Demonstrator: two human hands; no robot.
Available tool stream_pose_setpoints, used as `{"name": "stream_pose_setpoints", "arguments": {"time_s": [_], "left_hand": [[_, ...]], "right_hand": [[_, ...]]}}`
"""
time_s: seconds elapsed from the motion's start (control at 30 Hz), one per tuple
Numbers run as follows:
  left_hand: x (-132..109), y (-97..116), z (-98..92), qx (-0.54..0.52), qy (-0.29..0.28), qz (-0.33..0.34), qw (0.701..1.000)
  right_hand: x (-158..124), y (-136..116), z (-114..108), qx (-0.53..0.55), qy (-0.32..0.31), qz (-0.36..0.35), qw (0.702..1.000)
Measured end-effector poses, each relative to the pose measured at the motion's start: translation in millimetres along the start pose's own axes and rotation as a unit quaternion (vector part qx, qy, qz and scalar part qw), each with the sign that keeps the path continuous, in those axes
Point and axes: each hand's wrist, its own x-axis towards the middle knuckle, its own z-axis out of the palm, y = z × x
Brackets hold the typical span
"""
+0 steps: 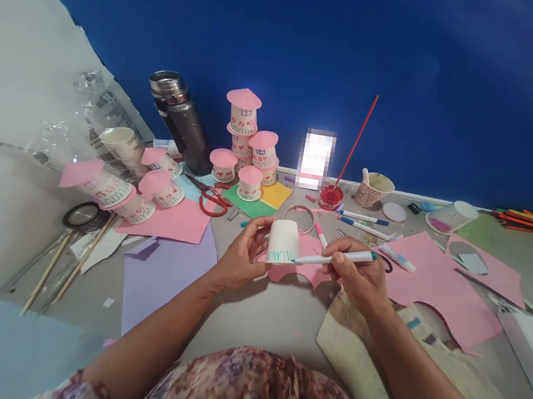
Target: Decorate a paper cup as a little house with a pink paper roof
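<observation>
My left hand (245, 253) is wrapped round the side of a white paper cup (283, 237), which is turned upside down. Green zigzag strokes run along the cup's rim end. In my right hand (359, 278) is a green marker (335, 258) with a white barrel, its tip at the right end of those strokes. Beneath the cup lies a pink paper sheet (302, 274) with curved cut-outs. A roll of tape (299, 217) rests just behind the cup, and a pink marker (320, 236) is close by on the right.
Decorated cup towers (244, 122) with pink cone roofs stand at the back beside a dark flask (185, 122). Red-handled scissors (210, 201) lie left of centre. A red paint pot (330, 197) holds an upright stick. Pink paper (428, 279) covers the right, with a glue tube (397, 257) on it.
</observation>
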Motion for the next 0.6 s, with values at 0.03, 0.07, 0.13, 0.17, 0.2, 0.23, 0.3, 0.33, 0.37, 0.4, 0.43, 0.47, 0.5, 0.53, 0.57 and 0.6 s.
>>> {"name": "stream_pose_setpoints", "arguments": {"time_s": [0.03, 0.07, 0.13, 0.17, 0.2, 0.23, 0.3, 0.33, 0.37, 0.4, 0.43, 0.47, 0.5, 0.53, 0.57, 0.6], "left_hand": [[0.2, 0.8, 0.7, -0.004, 0.0, 0.0, 1.0], [0.3, 1.7, 1.3, -0.008, -0.002, 0.0, 1.0], [0.2, 3.1, 2.0, -0.011, -0.004, 0.0, 1.0], [0.0, 3.5, 2.0, -0.01, -0.004, -0.001, 1.0], [-0.2, 3.5, 1.9, -0.008, -0.002, -0.002, 1.0], [-0.5, 3.4, 1.6, -0.007, 0.001, -0.002, 1.0], [-0.8, 3.2, 1.1, -0.01, 0.007, -0.002, 1.0], [-0.8, 3.4, 1.0, -0.012, 0.009, -0.004, 1.0], [-0.7, 4.0, 1.3, -0.016, 0.011, -0.005, 1.0], [-0.6, 4.9, 1.7, -0.02, 0.012, -0.007, 1.0], [-0.3, 6.2, 2.3, -0.025, 0.012, -0.01, 1.0], [-0.1, 7.6, 3.0, -0.029, 0.011, -0.013, 0.999], [0.2, 8.9, 3.6, -0.034, 0.009, -0.016, 0.999], [0.3, 10.1, 4.1, -0.04, 0.007, -0.018, 0.999], [0.5, 10.8, 4.5, -0.044, 0.004, -0.02, 0.999], [0.5, 11.2, 4.7, -0.045, 0.002, -0.021, 0.999]], "right_hand": [[0.1, 0.1, 0.1, 0.004, 0.001, 0.0, 1.0], [0.3, 0.0, 0.3, 0.006, 0.007, -0.001, 1.0], [0.8, -0.4, 0.6, 0.009, 0.023, -0.003, 1.0], [1.1, -0.7, 0.8, 0.012, 0.026, -0.003, 1.0], [1.4, -0.8, 0.8, 0.017, 0.023, -0.003, 1.0], [1.7, -0.9, 0.7, 0.023, 0.018, -0.003, 1.0], [2.4, 0.0, -0.1, 0.035, 0.019, -0.004, 0.999], [2.6, 0.8, -0.8, 0.039, 0.028, -0.005, 0.999], [2.9, 1.7, -1.6, 0.042, 0.039, -0.005, 0.998], [3.1, 2.7, -2.3, 0.044, 0.051, -0.006, 0.998], [3.3, 3.4, -2.9, 0.046, 0.059, -0.006, 0.997], [3.4, 3.8, -3.3, 0.05, 0.062, -0.008, 0.997], [3.5, 3.7, -3.3, 0.052, 0.061, -0.011, 0.997], [3.4, 3.3, -2.9, 0.053, 0.058, -0.015, 0.997], [3.3, 2.4, -2.2, 0.052, 0.055, -0.017, 0.997], [3.1, 1.3, -1.3, 0.047, 0.05, -0.017, 0.997]]}}
